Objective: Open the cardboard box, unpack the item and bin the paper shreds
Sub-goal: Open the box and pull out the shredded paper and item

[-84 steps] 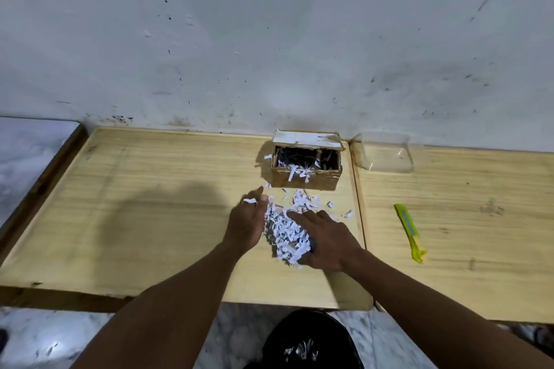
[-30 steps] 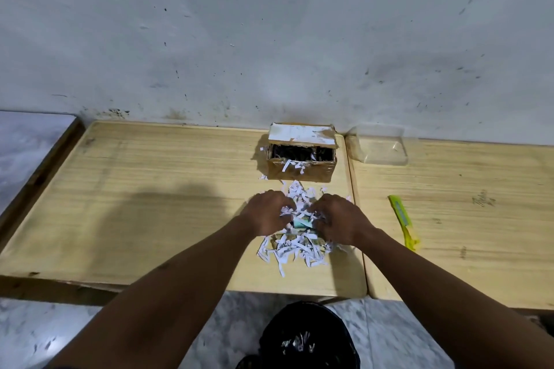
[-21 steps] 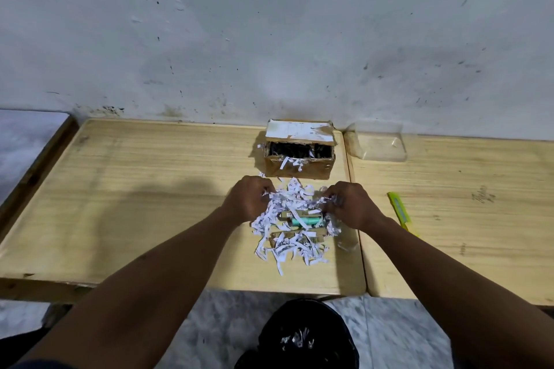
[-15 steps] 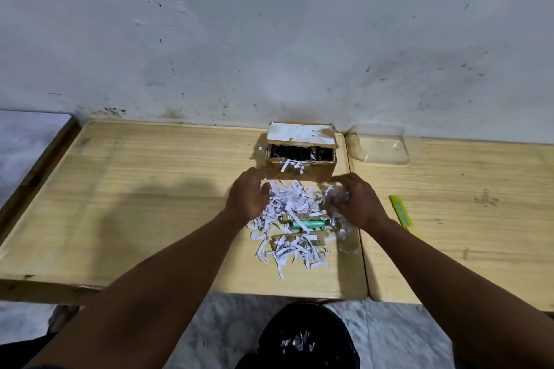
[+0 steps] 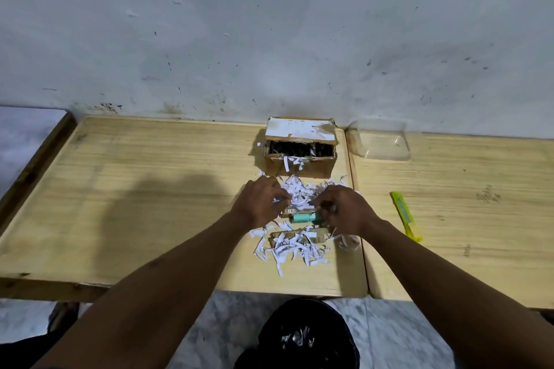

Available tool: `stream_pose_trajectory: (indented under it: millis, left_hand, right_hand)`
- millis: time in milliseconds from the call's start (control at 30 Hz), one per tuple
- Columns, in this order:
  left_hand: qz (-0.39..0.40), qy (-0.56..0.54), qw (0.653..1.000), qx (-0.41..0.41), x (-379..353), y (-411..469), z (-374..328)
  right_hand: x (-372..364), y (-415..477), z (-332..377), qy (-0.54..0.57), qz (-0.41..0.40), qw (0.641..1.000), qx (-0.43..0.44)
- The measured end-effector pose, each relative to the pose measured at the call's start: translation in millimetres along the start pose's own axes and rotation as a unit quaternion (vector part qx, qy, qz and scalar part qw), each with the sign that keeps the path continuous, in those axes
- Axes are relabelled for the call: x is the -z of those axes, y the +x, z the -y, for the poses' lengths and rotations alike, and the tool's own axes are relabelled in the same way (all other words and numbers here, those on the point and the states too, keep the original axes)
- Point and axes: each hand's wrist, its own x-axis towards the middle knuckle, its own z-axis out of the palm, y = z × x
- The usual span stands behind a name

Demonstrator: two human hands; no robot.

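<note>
The cardboard box (image 5: 299, 163) stands open against the wall, its flap up, a few shreds hanging over its front edge. In front of it a heap of white paper shreds (image 5: 295, 244) lies on the wooden table (image 5: 150, 204). A teal item (image 5: 303, 217) and small brown packets (image 5: 314, 236) show among the shreds. My left hand (image 5: 261, 201) and my right hand (image 5: 344, 209) rest on the heap's far side, fingers curled into the shreds on either side of the teal item. Below the table edge stands a black bin (image 5: 299, 338) with some shreds inside.
A yellow-green utility knife (image 5: 405, 216) lies on the second table (image 5: 464, 219) to the right. A clear plastic container (image 5: 379, 141) sits against the wall beside the box. A marble floor shows below the tables.
Both hands reached up to the box front, then drew back over the heap, pulling shreds together. The teal item and brown packets came into sight among the shreds.
</note>
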Motion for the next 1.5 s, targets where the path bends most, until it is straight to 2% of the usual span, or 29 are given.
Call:
stream_pose_trajectory:
  millis: [167,267,333,400,500,600,667,733,833,900,933,967,1033,1100,1200,1400,1500]
  left_hand:
    - [-0.041,0.053,0.996,0.051,0.3,-11.3,16.6]
    - [-0.001,0.059,0.994,0.093,-4.1,-21.1,22.1]
    - [0.024,0.066,0.991,0.115,-12.5,-28.1,24.0]
    - [0.049,0.067,0.988,0.130,-19.7,-33.5,23.9]
    - [0.062,0.068,0.985,0.144,-27.2,-37.8,21.5]
    - [0.063,0.070,0.985,0.144,-28.2,-39.2,19.4]
    - [0.053,0.060,0.987,0.139,-28.7,-40.5,21.0]
    - [0.046,0.060,0.988,0.132,-30.2,-41.6,23.4]
    - [0.043,0.068,0.988,0.135,-33.0,-44.4,25.4]
    - [0.051,0.073,0.986,0.140,-33.0,-45.4,25.2]
    - [0.058,0.077,0.985,0.143,-32.6,-45.4,25.1]
    - [0.063,0.081,0.984,0.146,-32.0,-45.3,25.1]
    - [0.070,0.086,0.983,0.149,-30.9,-44.6,24.8]
    - [0.076,0.085,0.982,0.150,-29.4,-44.0,25.0]
    - [0.071,0.096,0.982,0.143,-27.4,-42.8,25.8]
    - [0.110,0.092,0.977,0.159,-21.5,-39.5,25.3]
    - [0.127,0.075,0.974,0.172,-19.8,-39.2,23.3]
  right_hand:
    - [2.2,10.9,-11.4,0.030,-0.018,0.997,-0.070]
    - [1.3,9.4,-14.7,-0.049,-0.076,0.995,-0.053]
    - [-1.9,6.4,-8.2,-0.053,-0.112,0.992,-0.018]
    - [-6.9,4.1,4.0,-0.012,-0.083,0.996,0.024]
    - [-11.6,11.6,15.0,-0.022,0.016,0.999,0.045]
    - [-6.2,21.8,16.2,0.000,0.037,0.998,0.044]
    - [-1.9,28.4,13.2,0.022,0.044,0.998,0.025]
    - [3.0,32.4,8.6,0.020,0.017,0.999,-0.033]
    - [12.5,26.9,8.0,-0.065,-0.036,0.993,-0.090]
    - [16.4,15.9,16.4,-0.136,-0.055,0.989,-0.033]
    - [16.8,9.4,23.1,-0.129,-0.062,0.990,0.016]
    - [15.3,2.5,29.2,-0.097,-0.046,0.993,0.059]
    - [6.7,-10.6,37.8,-0.042,0.041,0.992,0.116]
    - [-8.2,-20.9,39.4,-0.065,0.107,0.980,0.156]
    - [-28.6,-30.5,33.7,-0.113,0.096,0.962,0.230]
    - [-43.2,-45.8,36.9,-0.177,-0.005,0.964,0.200]
    - [-47.9,-56.3,46.4,-0.167,0.024,0.964,0.206]
